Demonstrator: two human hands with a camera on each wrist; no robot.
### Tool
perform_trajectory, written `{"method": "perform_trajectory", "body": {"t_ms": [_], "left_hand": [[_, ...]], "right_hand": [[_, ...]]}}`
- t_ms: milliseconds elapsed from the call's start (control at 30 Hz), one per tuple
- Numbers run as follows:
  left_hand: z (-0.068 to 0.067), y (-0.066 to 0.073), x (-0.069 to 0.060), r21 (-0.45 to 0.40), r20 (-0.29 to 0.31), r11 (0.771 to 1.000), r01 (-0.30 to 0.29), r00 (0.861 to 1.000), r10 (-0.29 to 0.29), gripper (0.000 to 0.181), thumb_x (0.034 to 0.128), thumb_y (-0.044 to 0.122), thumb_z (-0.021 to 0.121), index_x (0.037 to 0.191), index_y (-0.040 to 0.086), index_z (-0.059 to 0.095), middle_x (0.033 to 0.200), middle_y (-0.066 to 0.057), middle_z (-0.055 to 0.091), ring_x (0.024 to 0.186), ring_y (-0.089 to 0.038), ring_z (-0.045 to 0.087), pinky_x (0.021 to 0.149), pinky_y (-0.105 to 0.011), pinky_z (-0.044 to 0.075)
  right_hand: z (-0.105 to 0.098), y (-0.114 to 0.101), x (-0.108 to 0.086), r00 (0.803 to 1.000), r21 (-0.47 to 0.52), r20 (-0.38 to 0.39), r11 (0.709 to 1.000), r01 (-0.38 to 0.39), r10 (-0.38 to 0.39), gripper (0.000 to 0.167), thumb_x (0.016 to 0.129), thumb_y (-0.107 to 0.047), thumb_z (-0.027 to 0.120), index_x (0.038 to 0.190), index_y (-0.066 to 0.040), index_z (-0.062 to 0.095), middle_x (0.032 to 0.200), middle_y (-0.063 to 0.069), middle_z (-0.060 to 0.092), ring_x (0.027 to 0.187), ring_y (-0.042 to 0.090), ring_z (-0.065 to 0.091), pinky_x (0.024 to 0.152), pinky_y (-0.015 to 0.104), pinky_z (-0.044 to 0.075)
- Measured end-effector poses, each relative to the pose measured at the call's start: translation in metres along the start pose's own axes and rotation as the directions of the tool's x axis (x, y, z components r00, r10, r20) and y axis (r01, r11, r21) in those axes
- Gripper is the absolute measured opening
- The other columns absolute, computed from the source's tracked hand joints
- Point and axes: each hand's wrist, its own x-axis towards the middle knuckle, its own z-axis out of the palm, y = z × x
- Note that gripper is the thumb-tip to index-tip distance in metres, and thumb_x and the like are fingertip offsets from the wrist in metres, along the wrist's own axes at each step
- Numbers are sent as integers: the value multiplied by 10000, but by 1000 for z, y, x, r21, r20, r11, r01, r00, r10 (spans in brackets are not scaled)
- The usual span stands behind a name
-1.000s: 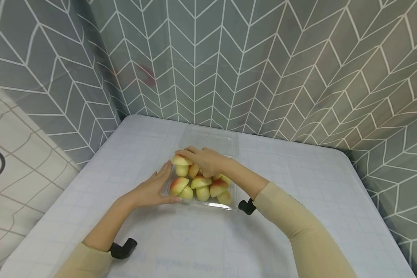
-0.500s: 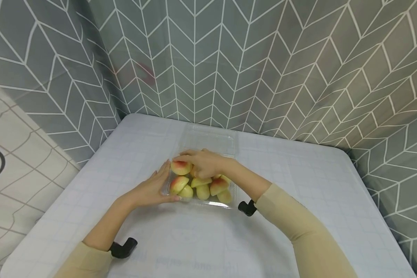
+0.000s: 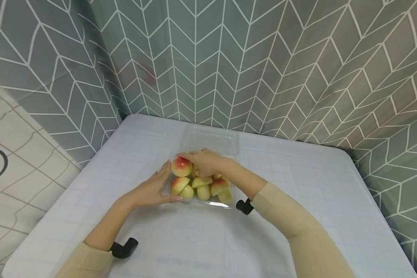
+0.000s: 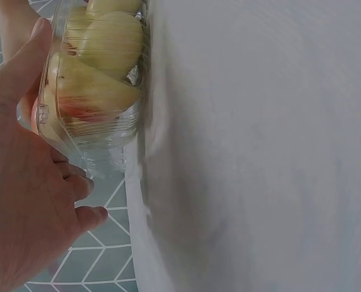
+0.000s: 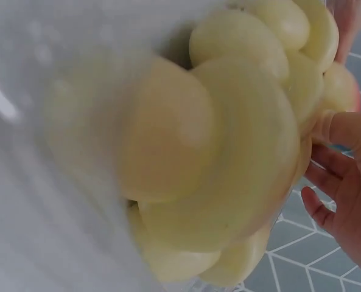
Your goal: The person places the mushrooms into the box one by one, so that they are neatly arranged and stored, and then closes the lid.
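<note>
A clear plastic box (image 3: 201,204) on the table holds several yellow mushroom-shaped pieces with reddish caps. At its back left corner, my right hand (image 3: 207,162) pinches one mushroom-shaped piece (image 3: 182,166), whose red-tinged cap faces up. The right wrist view shows my right thumb (image 5: 344,129) against the pieces, with the other fingers bent below. My left hand (image 3: 151,189) rests along the box's left side, fingers straight and thumb at the front corner. Through the box wall in the left wrist view, pale pieces (image 4: 110,45) are visible. My right hand hides some pieces behind it.
The box's clear lid (image 3: 208,139) lies folded back behind it. A white cloth (image 3: 281,166) covers the table, which meets a grey chevron-patterned curtain (image 3: 215,58) at the back. Black wrist mounts (image 3: 124,248) sit on both forearms.
The back left mushroom-shaped piece has turned from lying with its stem toward me to having its cap upward. My right fingers shifted slightly with it; the left hand stayed in place.
</note>
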Motion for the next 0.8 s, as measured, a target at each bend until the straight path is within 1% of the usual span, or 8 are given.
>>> {"method": "perform_trajectory", "body": {"t_ms": [133, 233, 333, 400, 467, 567, 700, 800], "left_hand": [[0, 0, 0, -4, 0, 1000, 4, 1000, -4, 1207, 807, 637, 648, 1505, -55, -53, 1587, -204, -61, 1457, -340, 10, 1151, -548, 81], [0, 0, 1, 0, -4, 1000, -3, 1000, 3, 1208, 806, 643, 645, 1503, -65, -43, 1586, -210, -53, 1457, -336, 12, 1151, -546, 85], [0, 0, 1, 0, -6, 1000, -7, 1000, 7, 1208, 805, 639, 649, 1501, -71, -38, 1585, -215, -48, 1458, -331, 11, 1152, -545, 83], [1, 0, 2, 2, -5, 1000, -9, 1000, 9, 1206, 805, 639, 649, 1502, -71, -34, 1586, -213, -49, 1458, -328, 10, 1152, -544, 84], [1, 1, 2, 2, -3, 1000, -7, 1000, 7, 1201, 807, 633, 651, 1503, -69, -30, 1587, -210, -49, 1458, -329, 11, 1152, -543, 85], [1, 1, 2, 14, 3, 1000, -2, 1000, 2, 1188, 812, 626, 651, 1505, -63, -25, 1588, -200, -50, 1460, -322, 9, 1156, -530, 85], [1, 1, 2, 21, 9, 1000, 8, 1000, -8, 1189, 813, 627, 648, 1507, -54, -37, 1588, -195, -53, 1461, -314, -1, 1160, -516, 78], [1, 1, 2, 16, 10, 1000, 10, 1000, -10, 1205, 805, 652, 635, 1506, -51, -47, 1587, -198, -57, 1460, -316, -6, 1159, -523, 72]], "right_hand": [[-1, 6, 4, 999, 14, 39, 999, -39, 38, 786, 866, -274, 715, 1523, -226, 287, 1294, -8, 595, 1204, 179, 503, 1071, 433, 328], [-2, 7, 7, 997, 9, 56, 999, -45, 44, 780, 861, -379, 715, 1510, -204, 321, 1362, -12, 548, 1245, 204, 449, 1099, 449, 287], [-3, 8, 9, 999, -28, 37, 999, -33, 34, 778, 834, -450, 722, 1482, -194, 376, 1417, -27, 499, 1232, 198, 426, 1085, 438, 293], [-3, 9, 9, 999, -56, 15, 998, -36, 37, 760, 814, -433, 738, 1457, -192, 413, 1429, -34, 486, 1216, 192, 426, 1072, 434, 299], [-3, 9, 9, 999, -81, 3, 996, -47, 47, 743, 799, -380, 746, 1444, -189, 429, 1426, -28, 487, 1237, 192, 434, 1058, 431, 310], [-3, 8, 6, 997, -83, 23, 994, -65, 67, 732, 788, -267, 727, 1446, -168, 423, 1435, -3, 473, 1300, 191, 421, 1073, 457, 299], [-5, 5, 2, 998, -58, 42, 997, -54, 57, 787, 777, -181, 690, 1487, -155, 351, 1484, 46, 413, 1364, 189, 366, 1097, 524, 272], [-5, 3, -1, 999, -47, 24, 999, -23, 24, 830, 771, -134, 668, 1508, -182, 291, 1499, 53, 379, 1339, 189, 401, 1087, 571, 274]]}}
